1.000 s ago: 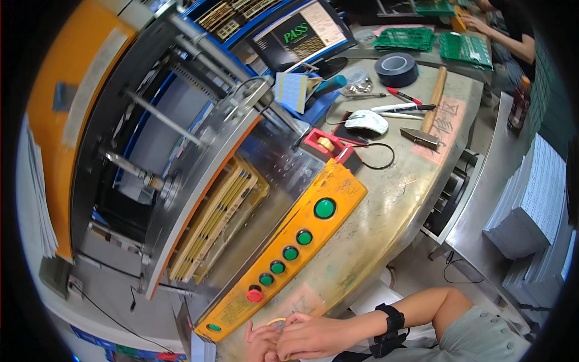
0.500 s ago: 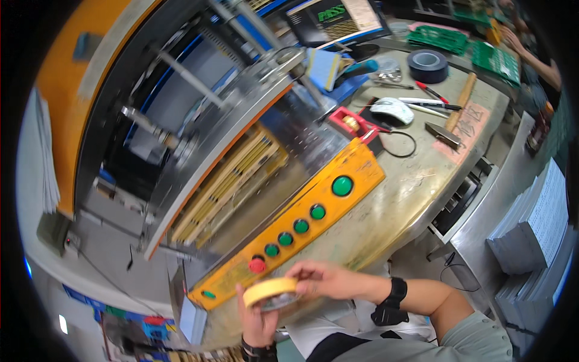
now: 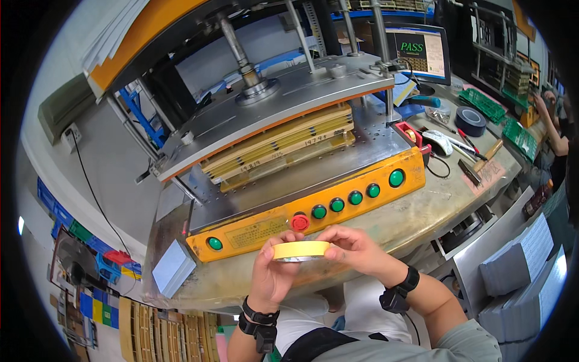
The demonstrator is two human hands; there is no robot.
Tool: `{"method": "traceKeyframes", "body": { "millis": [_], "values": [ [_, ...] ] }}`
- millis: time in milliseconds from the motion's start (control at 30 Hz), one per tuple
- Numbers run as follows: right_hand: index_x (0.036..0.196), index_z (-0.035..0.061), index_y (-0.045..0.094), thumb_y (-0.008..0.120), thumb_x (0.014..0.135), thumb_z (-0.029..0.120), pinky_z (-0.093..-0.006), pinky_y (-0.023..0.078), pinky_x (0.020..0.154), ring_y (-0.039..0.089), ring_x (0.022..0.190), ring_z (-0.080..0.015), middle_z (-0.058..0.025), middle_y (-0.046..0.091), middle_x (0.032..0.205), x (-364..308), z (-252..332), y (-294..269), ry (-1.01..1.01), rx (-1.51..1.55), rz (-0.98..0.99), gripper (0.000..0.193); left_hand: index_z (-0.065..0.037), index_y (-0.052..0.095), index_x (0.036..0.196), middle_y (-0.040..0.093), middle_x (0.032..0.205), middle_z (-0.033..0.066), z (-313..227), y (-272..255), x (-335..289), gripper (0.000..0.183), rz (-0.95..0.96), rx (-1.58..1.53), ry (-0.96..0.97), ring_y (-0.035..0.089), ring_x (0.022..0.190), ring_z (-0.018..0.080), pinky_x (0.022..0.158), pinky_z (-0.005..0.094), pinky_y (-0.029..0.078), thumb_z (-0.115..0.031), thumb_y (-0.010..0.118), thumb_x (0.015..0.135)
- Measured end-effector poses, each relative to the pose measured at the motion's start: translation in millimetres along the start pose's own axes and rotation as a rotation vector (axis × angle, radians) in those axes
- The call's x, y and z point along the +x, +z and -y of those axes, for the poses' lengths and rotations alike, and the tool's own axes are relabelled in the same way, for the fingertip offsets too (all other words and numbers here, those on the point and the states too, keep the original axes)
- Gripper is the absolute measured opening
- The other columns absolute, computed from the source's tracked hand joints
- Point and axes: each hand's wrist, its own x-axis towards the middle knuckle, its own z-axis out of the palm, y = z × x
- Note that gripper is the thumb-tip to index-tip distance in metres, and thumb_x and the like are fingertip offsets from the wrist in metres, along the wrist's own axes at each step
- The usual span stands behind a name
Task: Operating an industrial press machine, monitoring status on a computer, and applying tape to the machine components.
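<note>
A roll of yellow tape (image 3: 301, 249) is held between two hands, above the near edge of the worktable (image 3: 398, 224). Its left side is pinched by the left hand (image 3: 274, 280) and its right side by the right hand (image 3: 357, 250); both grips are closed to the width of the ring, with thumbs and fingertips pressed to it. The yellow outer face is turned upward to view, with a greyish part showing beneath. The step in hand is judged to be the turning or inspecting of the roll; whether a loose end is lifted cannot be told. From this hold, a next move calls for one side to be kept steady while the other is freed.

Just beyond the fingers, the way forward is barred by an orange panel (image 3: 395, 194), on which a red button (image 3: 300, 221) and several green buttons (image 3: 337, 205) are set. Behind it, a stack of boards (image 3: 283, 142) is seated under the metal plate (image 3: 289, 99) of a press. To the left a pale block (image 3: 174, 268) is placed; to the right, a mouse (image 3: 436, 142) and a hammer (image 3: 482, 160) are seen.
</note>
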Motion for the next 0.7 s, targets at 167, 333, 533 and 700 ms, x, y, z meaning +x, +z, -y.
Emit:
{"method": "traceKeyframes", "body": {
  "millis": [167, 333, 533, 700],
  "values": [
    [0.115, 0.0029, 0.06, 0.064, 0.092, 0.023, -0.0278, 0.042, 0.092, 0.055, 0.101, -0.0106, -0.002, 0.061, 0.106, 15.4, -0.3, 20.3, 0.052, -0.11, 0.051, 0.031, -0.006, 0.052, 0.084, 0.052, 0.113, 0.0117, -15.7, -29.2, -14.3, 0.027, -0.034, 0.03, 0.0, 0.044, 0.117, 0.0251, 0.104, 0.0389, 0.033, -0.032, 0.057, 0.089],
    [0.117, 0.0036, 0.059, 0.064, 0.092, 0.024, -0.0282, 0.042, 0.093, 0.056, 0.102, -0.0124, -0.0028, 0.061, 0.104, 27.0, -15.1, 29.2, 0.032, -0.255, 0.037, 0.033, -0.006, 0.055, 0.093, 0.053, 0.116, 0.0113, -21.9, -52.3, -21.5, 0.021, 0.006, 0.089, 0.074, 0.045, 0.119, 0.0264, 0.104, 0.0416, 0.034, -0.028, 0.056, 0.091],
    [0.082, 0.0065, 0.05, 0.068, 0.087, 0.01, -0.0247, 0.043, 0.078, 0.05, 0.083, -0.0075, 0.0006, 0.051, 0.083, 32.2, -25.2, 14.9, -0.137, -0.346, -0.188, 0.019, -0.01, 0.058, 0.097, 0.052, 0.12, 0.0111, -29.4, -64.3, -35.3, 0.015, 0.264, 1.318, 0.346, 0.042, 0.124, 0.0306, 0.109, 0.0466, 0.025, -0.016, 0.064, 0.084],
    [0.07, 0.0084, 0.038, 0.068, 0.085, 0.004, -0.021, 0.04, 0.063, 0.044, 0.067, -0.0051, 0.003, 0.044, 0.07, 31.4, -27.7, 14.3, -0.11, -0.392, -0.254, 0.034, -0.011, 0.059, 0.103, 0.051, 0.125, 0.0094, -13.5, -76.9, -42.5, 0.023, 0.268, 1.842, 0.407, 0.04, 0.127, 0.0341, 0.111, 0.058, 0.016, -0.015, 0.065, 0.082]
  ]
}}
